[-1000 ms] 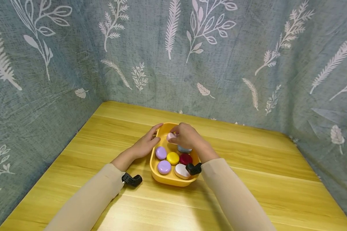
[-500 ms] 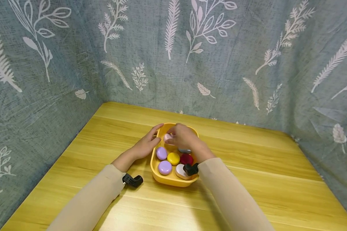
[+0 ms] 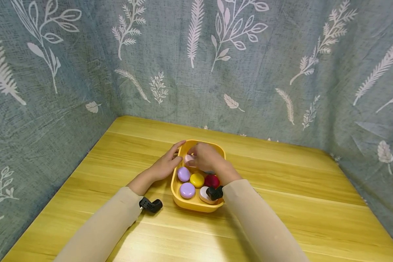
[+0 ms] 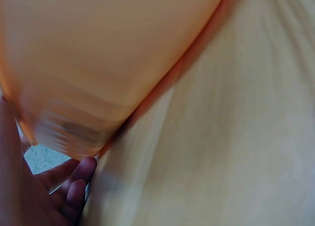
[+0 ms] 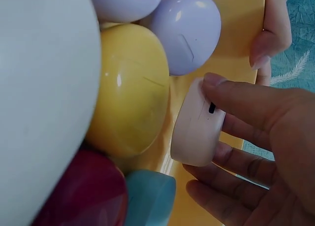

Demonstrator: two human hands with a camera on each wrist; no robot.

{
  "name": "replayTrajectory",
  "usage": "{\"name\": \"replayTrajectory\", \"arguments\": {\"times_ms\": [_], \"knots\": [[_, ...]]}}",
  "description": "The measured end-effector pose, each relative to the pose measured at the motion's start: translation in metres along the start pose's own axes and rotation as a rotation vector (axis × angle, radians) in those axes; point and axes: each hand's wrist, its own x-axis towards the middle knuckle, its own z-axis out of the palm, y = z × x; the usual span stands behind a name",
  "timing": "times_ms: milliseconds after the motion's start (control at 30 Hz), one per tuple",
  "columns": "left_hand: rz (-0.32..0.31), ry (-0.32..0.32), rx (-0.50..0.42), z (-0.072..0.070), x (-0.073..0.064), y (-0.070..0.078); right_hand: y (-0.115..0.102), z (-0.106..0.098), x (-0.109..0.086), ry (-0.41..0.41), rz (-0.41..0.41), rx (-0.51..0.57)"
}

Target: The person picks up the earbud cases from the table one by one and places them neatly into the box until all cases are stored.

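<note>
A yellow tray (image 3: 196, 207) stands on the table with rounded, glossy, disc-like pieces inside. My left hand (image 3: 163, 165) holds its left side, thumb at the rim and other fingers outside and low against the wall. Inside the far end, my right hand (image 3: 205, 157) pinches a pale pink disc (image 5: 194, 130) between thumb and fingers; the disc is tilted on edge and bears a small black mark. Nearer me lie two lavender discs (image 3: 187, 190), a yellow disc (image 3: 197, 180), a dark red disc (image 3: 211, 181) and a white oval piece (image 3: 205, 194). A blue piece (image 5: 150, 199) is mostly hidden under my right hand.
The wooden table (image 3: 281, 203) stretches out on both sides of the tray. Patterned blue-grey cloth (image 3: 196, 91) hangs behind it and along both sides. Each wrist wears a black camera mount (image 3: 151, 205).
The right hand has shifted slightly left with the pale pink disc, toward the tray's left wall. The left hand stays on the tray's side.
</note>
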Motion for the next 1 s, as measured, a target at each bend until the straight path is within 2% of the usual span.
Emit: {"name": "replayTrajectory", "arguments": {"times_ms": [133,767,833,1000], "knots": [[-0.005,0.003,0.005,0.0,0.0,0.0,0.0,0.001,0.001,-0.008,-0.017,-0.003],[-0.017,0.017,0.05,0.001,0.0,0.0,-0.002,0.004,0.001,-0.067,0.027,-0.074],[-0.017,0.015,0.05,0.001,0.001,-0.001,-0.002,0.004,0.001,-0.073,0.027,-0.082],[-0.007,0.031,0.038,0.004,0.01,-0.021,-0.002,0.003,0.001,-0.09,0.022,-0.12]]}}
